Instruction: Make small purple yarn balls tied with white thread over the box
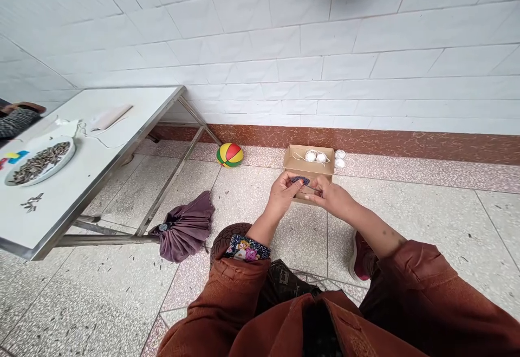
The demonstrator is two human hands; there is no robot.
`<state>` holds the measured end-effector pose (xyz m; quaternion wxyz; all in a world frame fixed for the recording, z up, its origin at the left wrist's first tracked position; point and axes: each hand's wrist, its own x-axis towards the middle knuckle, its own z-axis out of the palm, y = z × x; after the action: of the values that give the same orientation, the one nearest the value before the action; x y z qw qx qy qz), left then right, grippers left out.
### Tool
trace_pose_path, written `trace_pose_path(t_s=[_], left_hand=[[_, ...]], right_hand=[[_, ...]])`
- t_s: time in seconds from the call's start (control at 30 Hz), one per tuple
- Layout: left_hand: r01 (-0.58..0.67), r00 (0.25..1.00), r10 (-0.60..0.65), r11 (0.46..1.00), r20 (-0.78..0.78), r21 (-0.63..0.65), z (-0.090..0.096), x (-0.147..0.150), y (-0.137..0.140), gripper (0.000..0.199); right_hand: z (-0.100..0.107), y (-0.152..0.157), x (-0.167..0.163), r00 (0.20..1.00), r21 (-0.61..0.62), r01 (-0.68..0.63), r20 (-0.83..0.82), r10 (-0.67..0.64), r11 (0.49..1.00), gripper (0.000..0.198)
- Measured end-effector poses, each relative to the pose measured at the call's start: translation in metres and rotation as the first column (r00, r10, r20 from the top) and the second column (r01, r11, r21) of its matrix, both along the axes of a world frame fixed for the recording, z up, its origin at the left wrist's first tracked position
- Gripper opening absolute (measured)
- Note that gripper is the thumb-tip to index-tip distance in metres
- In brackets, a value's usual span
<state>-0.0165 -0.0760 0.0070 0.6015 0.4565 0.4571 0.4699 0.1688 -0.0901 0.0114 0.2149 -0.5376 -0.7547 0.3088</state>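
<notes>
My left hand [281, 193] pinches a small dark blue-purple piece of yarn work [299, 180], partly hidden by the fingers. Close to its right side, my right hand [331, 197] is closed on a thin dark rod [312, 188] that looks like a crochet hook and points at the piece. Both hands are over the near end of an open cardboard box [289, 156]. Inside the box lie two white yarn balls [316, 156] with loose strands. Two more small white balls [340, 157] sit on the floor against the box's right side.
A red, yellow and green ball [229, 155] rests by the wall. At the left, a metal-framed table [93, 156] carries a plate of seeds [40, 162]. A purple cloth bag [187, 227] lies by its leg. Another person's sleeve [16, 123] shows at the far left.
</notes>
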Motion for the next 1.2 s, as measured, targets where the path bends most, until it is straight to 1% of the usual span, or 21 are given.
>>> trace_pose_path(t_s=[0.03, 0.1, 0.13, 0.17, 0.2, 0.27, 0.33, 0.37, 0.4, 0.47, 0.53, 0.63, 0.73, 0.83, 0.9, 0.97, 1.03, 1.1, 1.13, 1.2], left_hand=[[-0.019, 1.0, 0.019, 1.0, -0.011, 0.009, 0.0, 0.0, 0.001, 0.034], [-0.035, 0.998, 0.037, 0.999, -0.052, 0.037, 0.0, 0.0, 0.003, 0.03], [-0.032, 0.997, 0.036, 0.998, -0.072, 0.05, 0.0, 0.001, 0.003, 0.028], [-0.021, 0.996, 0.027, 0.998, -0.086, 0.062, 0.001, 0.001, 0.002, 0.027], [-0.003, 0.996, 0.01, 0.997, -0.094, 0.072, 0.002, 0.001, 0.002, 0.026], [0.049, 0.996, -0.043, 0.996, -0.079, 0.077, 0.004, 0.002, -0.001, 0.025], [0.126, 0.992, -0.125, 0.991, -0.022, 0.046, 0.007, 0.002, -0.003, 0.025], [0.164, 0.986, -0.164, 0.986, 0.017, 0.019, 0.008, 0.002, -0.004, 0.026], [0.197, 0.979, -0.196, 0.98, 0.058, -0.009, 0.009, 0.001, -0.005, 0.028], [0.239, 0.963, -0.229, 0.969, 0.141, -0.058, 0.01, 0.001, -0.006, 0.031], [0.226, 0.958, -0.207, 0.971, 0.196, -0.075, 0.01, 0.001, -0.007, 0.035], [0.129, 0.973, -0.118, 0.99, 0.198, -0.047, 0.008, 0.002, -0.004, 0.036], [0.018, 0.992, -0.016, 1.0, 0.125, -0.01, 0.005, 0.002, -0.001, 0.034], [-0.033, 0.999, 0.033, 0.999, -0.002, 0.032, 0.001, 0.002, 0.001, 0.031], [-0.016, 0.996, 0.021, 0.998, -0.089, 0.057, 0.001, 0.002, 0.0, 0.028], [0.055, 0.992, -0.048, 0.997, -0.121, 0.059, 0.002, 0.001, -0.002, 0.028], [0.151, 0.986, -0.148, 0.988, -0.076, 0.037, 0.006, 0.0, -0.004, 0.028], [0.208, 0.978, -0.209, 0.978, 0.004, 0.012, 0.01, 0.0, -0.006, 0.031], [0.212, 0.976, -0.212, 0.977, 0.04, 0.003, 0.012, 0.0, -0.006, 0.032], [0.171, 0.981, -0.17, 0.985, 0.091, -0.002, 0.013, 0.0, -0.004, 0.036]], right_hand=[[0.003, -0.001, 0.0, 0.999, 0.013, -0.04, 0.008, 0.04, 0.999, 0.016], [0.009, -0.003, 0.001, 0.99, 0.065, -0.129, -0.042, 0.132, 0.99, 0.012], [0.013, -0.002, 0.002, 0.983, 0.096, -0.149, -0.089, 0.158, 0.984, 0.014], [0.016, -0.001, 0.003, 0.978, 0.122, -0.143, -0.137, 0.159, 0.982, 0.016], [0.018, 0.0, 0.005, 0.975, 0.139, -0.114, -0.177, 0.138, 0.984, 0.018], [0.02, 0.006, 0.008, 0.974, 0.155, -0.015, -0.221, 0.05, 0.988, 0.02], [0.017, 0.012, 0.01, 0.97, 0.162, 0.09, -0.236, -0.05, 0.983, 0.02], [0.014, 0.014, 0.011, 0.967, 0.164, 0.122, -0.24, -0.08, 0.979, 0.02], [0.01, 0.015, 0.01, 0.965, 0.164, 0.139, -0.244, -0.096, 0.977, 0.02], [0.001, 0.016, 0.008, 0.966, 0.154, 0.13, -0.244, -0.089, 0.979, 0.021], [-0.007, 0.013, 0.003, 0.973, 0.132, 0.081, -0.223, -0.05, 0.988, 0.02], [-0.014, 0.005, -0.005, 0.987, 0.142, 0.011, -0.159, 0.012, 0.99, 0.019], [-0.013, -0.003, -0.007, 0.992, 0.227, -0.064, -0.095, 0.088, 0.972, 0.02], [-0.003, -0.004, -0.003, 0.985, 0.268, -0.108, -0.103, 0.14, 0.957, 0.018], [0.004, 0.0, 0.002, 0.98, 0.279, -0.077, -0.157, 0.125, 0.957, 0.018], [0.008, 0.007, 0.006, 0.974, 0.282, -0.016, -0.213, 0.079, 0.959, 0.017], [0.008, 0.013, 0.008, 0.967, 0.261, 0.049, -0.254, 0.02, 0.964, 0.017], [0.004, 0.016, 0.007, 0.96, 0.222, 0.09, -0.28, -0.025, 0.971, 0.018], [0.001, 0.016, 0.005, 0.958, 0.202, 0.092, -0.286, -0.031, 0.975, 0.019], [-0.005, 0.013, 0.0, 0.959, 0.163, 0.067, -0.281, -0.019, 0.984, 0.02]])
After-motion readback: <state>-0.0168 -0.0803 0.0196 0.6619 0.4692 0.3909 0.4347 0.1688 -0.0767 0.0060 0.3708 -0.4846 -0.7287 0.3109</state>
